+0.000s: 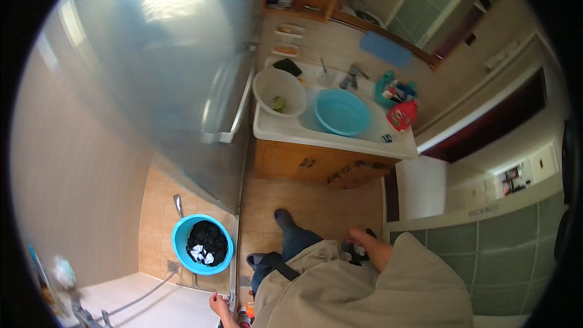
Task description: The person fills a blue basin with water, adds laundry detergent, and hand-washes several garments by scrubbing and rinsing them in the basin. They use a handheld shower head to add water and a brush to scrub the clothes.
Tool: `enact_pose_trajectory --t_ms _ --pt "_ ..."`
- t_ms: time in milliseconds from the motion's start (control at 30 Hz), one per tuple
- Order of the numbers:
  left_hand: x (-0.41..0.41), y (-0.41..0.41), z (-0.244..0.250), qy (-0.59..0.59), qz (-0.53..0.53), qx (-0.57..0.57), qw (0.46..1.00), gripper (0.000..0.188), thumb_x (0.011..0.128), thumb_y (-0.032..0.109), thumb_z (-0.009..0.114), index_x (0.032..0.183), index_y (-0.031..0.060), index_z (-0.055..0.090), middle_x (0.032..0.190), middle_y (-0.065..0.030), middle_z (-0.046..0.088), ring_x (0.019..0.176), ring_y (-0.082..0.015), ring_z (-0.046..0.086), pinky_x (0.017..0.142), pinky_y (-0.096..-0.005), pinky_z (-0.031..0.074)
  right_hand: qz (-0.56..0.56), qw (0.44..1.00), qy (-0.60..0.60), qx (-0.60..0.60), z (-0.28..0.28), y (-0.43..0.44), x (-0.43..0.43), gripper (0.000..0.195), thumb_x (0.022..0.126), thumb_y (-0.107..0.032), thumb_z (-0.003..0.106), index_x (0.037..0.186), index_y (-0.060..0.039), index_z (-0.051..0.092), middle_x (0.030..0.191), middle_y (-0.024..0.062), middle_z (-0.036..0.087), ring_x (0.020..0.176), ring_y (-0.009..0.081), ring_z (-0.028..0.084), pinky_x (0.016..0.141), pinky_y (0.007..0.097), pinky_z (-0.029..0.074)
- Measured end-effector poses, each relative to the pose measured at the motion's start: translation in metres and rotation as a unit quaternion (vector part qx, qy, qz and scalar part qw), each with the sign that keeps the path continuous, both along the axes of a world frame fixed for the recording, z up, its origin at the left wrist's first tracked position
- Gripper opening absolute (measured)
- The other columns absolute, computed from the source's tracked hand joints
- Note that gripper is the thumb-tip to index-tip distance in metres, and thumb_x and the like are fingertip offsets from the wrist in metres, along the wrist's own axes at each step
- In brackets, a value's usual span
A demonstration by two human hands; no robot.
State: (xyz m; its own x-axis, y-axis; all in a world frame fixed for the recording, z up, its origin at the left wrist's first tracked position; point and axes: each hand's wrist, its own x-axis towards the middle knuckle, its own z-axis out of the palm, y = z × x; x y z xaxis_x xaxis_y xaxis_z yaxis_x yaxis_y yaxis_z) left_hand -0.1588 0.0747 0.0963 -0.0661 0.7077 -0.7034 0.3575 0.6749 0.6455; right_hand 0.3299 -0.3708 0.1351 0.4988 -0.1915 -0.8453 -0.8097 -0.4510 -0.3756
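My left hand (219, 304) is low in the picture, beside the metal edge of the shower partition; whether it grips anything there I cannot tell. To its upper left a blue plastic basin (176, 241) stands on the tiled floor, with dark and white cloth (207, 242) inside. My right hand (357, 236) is at my right side, its fingers curled at a dark and white bundle (357, 251) that looks like cloth; the arm partly hides it.
A frosted glass shower panel (191, 100) stands at the left. On the white washbasin counter (291, 133) are a white basin (291, 86), a blue basin (342, 111) and a red detergent bottle (402, 115). One wooden cabinet door (364, 176) hangs open. A shower hose (141, 299) lies lower left.
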Motion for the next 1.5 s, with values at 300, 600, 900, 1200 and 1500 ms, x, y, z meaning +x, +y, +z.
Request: enact_pose_trajectory --t_ms 300,600,900,1200,1500 --pt "0.096 0.029 0.033 0.023 -0.121 -0.007 0.992 0.029 0.089 0.007 0.051 0.116 0.0049 0.060 0.089 -0.0068 0.061 0.062 -0.0148 0.060 0.047 -0.0252 0.044 -0.108 0.993 0.002 0.039 0.016 -0.011 0.013 0.020 0.097 -0.011 0.051 0.116 -0.0053 0.055 0.100 0.0108 0.059 0.082 0.0249 0.063 0.073 0.0414 0.060" --pt "0.196 -0.023 0.065 0.035 -0.191 -0.026 0.981 0.029 0.094 0.013 0.053 0.121 0.0044 0.059 0.092 -0.0080 0.063 0.069 -0.0184 0.064 0.054 -0.0291 0.048 -0.154 0.984 -0.002 0.088 -0.047 -0.099 0.091 0.010 0.100 -0.010 0.050 0.100 -0.0023 0.055 0.087 0.0097 0.056 0.076 0.0228 0.061 0.064 0.0374 0.056" --pt "0.259 -0.012 0.075 0.037 -0.288 -0.020 0.957 0.030 0.093 0.009 0.051 0.121 0.0032 0.058 0.095 -0.0076 0.061 0.066 -0.0185 0.064 0.049 -0.0291 0.046 -0.223 0.963 -0.070 0.131 -0.064 -0.140 0.114 0.006 0.096 -0.006 0.055 0.097 -0.0003 0.055 0.083 0.0099 0.056 0.072 0.0210 0.059 0.060 0.0359 0.055" --pt "0.385 0.015 0.066 -0.007 -0.491 -0.010 0.871 0.023 0.097 0.010 0.054 0.116 0.0007 0.063 0.094 -0.0085 0.067 0.065 -0.0153 0.064 0.053 -0.0264 0.052 -0.399 0.912 -0.093 0.031 -0.002 -0.142 0.045 0.007 0.091 -0.006 0.058 0.098 -0.0073 0.061 0.081 0.0078 0.061 0.067 0.0196 0.065 0.058 0.0345 0.056" --pt "0.443 -0.028 0.088 -0.009 -0.492 0.023 0.870 0.026 0.095 0.009 0.054 0.116 -0.0018 0.064 0.093 -0.0089 0.067 0.066 -0.0151 0.064 0.054 -0.0266 0.051 -0.369 0.865 -0.335 0.054 0.049 -0.177 0.218 0.009 0.095 -0.010 0.056 0.099 -0.0036 0.061 0.075 0.0038 0.058 0.061 0.0152 0.057 0.053 0.0304 0.047"
